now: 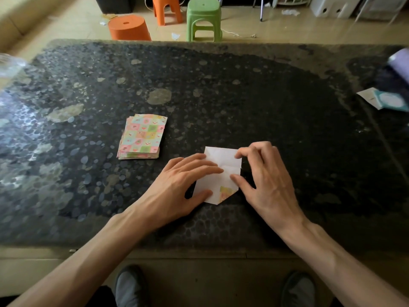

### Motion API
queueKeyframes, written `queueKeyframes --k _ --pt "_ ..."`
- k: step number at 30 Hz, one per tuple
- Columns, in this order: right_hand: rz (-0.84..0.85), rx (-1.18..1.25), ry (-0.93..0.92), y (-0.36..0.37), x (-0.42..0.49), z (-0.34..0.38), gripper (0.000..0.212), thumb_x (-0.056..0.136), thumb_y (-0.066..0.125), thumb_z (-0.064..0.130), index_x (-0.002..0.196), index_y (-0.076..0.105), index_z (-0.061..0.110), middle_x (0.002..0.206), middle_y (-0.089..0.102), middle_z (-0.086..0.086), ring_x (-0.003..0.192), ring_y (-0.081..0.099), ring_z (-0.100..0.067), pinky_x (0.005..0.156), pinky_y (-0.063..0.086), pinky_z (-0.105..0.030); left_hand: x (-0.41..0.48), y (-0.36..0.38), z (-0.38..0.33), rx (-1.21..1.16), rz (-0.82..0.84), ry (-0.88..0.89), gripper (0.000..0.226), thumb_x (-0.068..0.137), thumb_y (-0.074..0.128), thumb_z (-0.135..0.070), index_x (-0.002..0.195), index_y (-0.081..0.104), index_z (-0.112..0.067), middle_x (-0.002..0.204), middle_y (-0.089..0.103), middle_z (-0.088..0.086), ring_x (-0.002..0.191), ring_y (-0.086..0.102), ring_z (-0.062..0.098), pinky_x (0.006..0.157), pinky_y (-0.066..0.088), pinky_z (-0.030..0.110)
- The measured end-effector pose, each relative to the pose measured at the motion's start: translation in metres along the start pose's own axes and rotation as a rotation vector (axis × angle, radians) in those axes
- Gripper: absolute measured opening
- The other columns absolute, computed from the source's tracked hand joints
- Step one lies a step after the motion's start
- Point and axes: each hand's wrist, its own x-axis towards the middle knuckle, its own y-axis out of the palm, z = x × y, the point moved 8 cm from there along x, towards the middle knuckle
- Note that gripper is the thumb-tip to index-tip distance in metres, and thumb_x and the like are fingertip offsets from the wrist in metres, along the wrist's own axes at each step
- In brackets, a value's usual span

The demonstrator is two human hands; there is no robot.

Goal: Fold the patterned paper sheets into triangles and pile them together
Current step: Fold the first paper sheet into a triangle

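Observation:
One paper sheet (pixel 218 158) lies white side up on the dark table, its near right corner folded over so a small patterned triangle shows. My left hand (pixel 181 185) rests flat on the sheet's left part, fingers straight, thumb at its near edge. My right hand (pixel 263 176) is at the sheet's right edge, with the index fingertip at the far right corner and the thumb pressing the right side near the fold. A stack of patterned sheets (pixel 142 137) with pastel squares lies to the left, apart from both hands.
The dark speckled table (pixel 243 96) reaches far and wide. White and teal cards (pixel 385 100) and a purple object (pixel 398 60) sit at the right edge. Orange stools (pixel 130 27) and a green stool (pixel 203 18) stand on the floor beyond.

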Motion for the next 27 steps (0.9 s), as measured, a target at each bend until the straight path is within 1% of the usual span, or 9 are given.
queueKeyframes --k 4,7,10,12,16,20,21,24,27 --pt "0.054 -0.086 -0.167 0.008 -0.001 0.011 0.022 0.096 0.068 0.020 0.118 0.071 0.019 0.125 0.060 -0.001 0.123 0.053 -0.020 0.094 0.047 -0.032 -0.004 0.005 -0.001 0.054 0.032 0.033 0.056 0.099 0.053 -0.049 0.152 0.042 -0.039 0.157 0.041 -0.019 0.151 0.025 0.000 0.122 0.029 0.042" --pt "0.149 0.000 -0.148 0.016 -0.001 0.004 0.031 0.103 0.057 0.022 0.132 0.066 0.021 0.131 0.061 0.004 0.128 0.051 -0.014 0.101 0.046 -0.035 -0.005 0.003 -0.002 0.077 0.068 0.059 0.069 0.092 0.055 -0.068 0.153 0.040 -0.041 0.160 0.035 -0.019 0.152 0.021 0.000 0.124 0.023 0.037" --pt "0.212 -0.048 -0.171 0.019 -0.002 0.000 0.038 0.105 0.049 0.035 0.142 0.057 0.028 0.140 0.056 0.010 0.140 0.041 -0.011 0.113 0.029 -0.034 -0.004 0.000 0.000 0.036 0.101 0.068 0.083 0.081 0.060 -0.080 0.152 0.043 -0.039 0.159 0.037 -0.020 0.151 0.021 -0.003 0.124 0.018 0.029" --pt "0.203 -0.077 -0.188 0.014 -0.001 -0.002 0.038 0.102 0.049 0.039 0.136 0.061 0.028 0.138 0.058 0.010 0.148 0.035 -0.014 0.116 0.023 -0.037 -0.002 -0.003 0.001 0.026 0.091 0.064 0.077 0.083 0.062 -0.076 0.150 0.047 -0.039 0.157 0.041 -0.020 0.150 0.023 -0.006 0.123 0.019 0.027" --pt "0.173 -0.076 -0.259 0.003 0.003 -0.001 0.027 0.098 0.062 0.031 0.122 0.072 0.023 0.140 0.060 0.003 0.152 0.032 -0.020 0.118 0.028 -0.042 -0.003 -0.005 0.000 0.049 0.059 0.080 0.059 0.090 0.058 -0.072 0.141 0.057 -0.042 0.155 0.045 -0.020 0.148 0.029 -0.005 0.123 0.027 0.032" --pt "0.233 0.071 -0.236 0.008 -0.001 0.002 0.031 0.101 0.060 0.023 0.130 0.070 0.023 0.141 0.061 0.004 0.137 0.049 -0.012 0.114 0.039 -0.031 -0.003 -0.007 -0.003 0.049 0.022 0.078 0.049 0.092 0.057 -0.068 0.131 0.066 -0.040 0.152 0.049 -0.018 0.145 0.035 -0.003 0.119 0.034 0.038" --pt "0.253 0.096 -0.213 0.009 -0.001 0.001 0.032 0.102 0.058 0.025 0.132 0.068 0.024 0.141 0.060 0.006 0.134 0.051 -0.009 0.114 0.037 -0.026 -0.004 -0.007 -0.004 0.048 0.017 0.078 0.047 0.092 0.057 -0.068 0.129 0.067 -0.040 0.152 0.049 -0.018 0.145 0.036 -0.003 0.119 0.035 0.038" --pt "0.300 0.147 -0.147 0.010 0.000 -0.003 0.036 0.103 0.053 0.036 0.136 0.064 0.031 0.147 0.055 0.014 0.137 0.044 0.001 0.115 0.021 -0.015 -0.004 -0.006 -0.007 0.066 0.028 0.093 0.045 0.094 0.056 -0.066 0.128 0.068 -0.040 0.153 0.049 -0.017 0.146 0.035 -0.002 0.119 0.034 0.038" --pt "0.335 0.155 -0.119 0.011 0.000 -0.008 0.045 0.095 0.050 0.055 0.136 0.061 0.039 0.154 0.047 0.020 0.144 0.031 0.009 0.122 0.009 -0.024 -0.005 -0.006 -0.008 0.068 0.036 0.097 0.044 0.096 0.054 -0.066 0.129 0.068 -0.039 0.153 0.048 -0.015 0.147 0.035 -0.001 0.119 0.035 0.040"
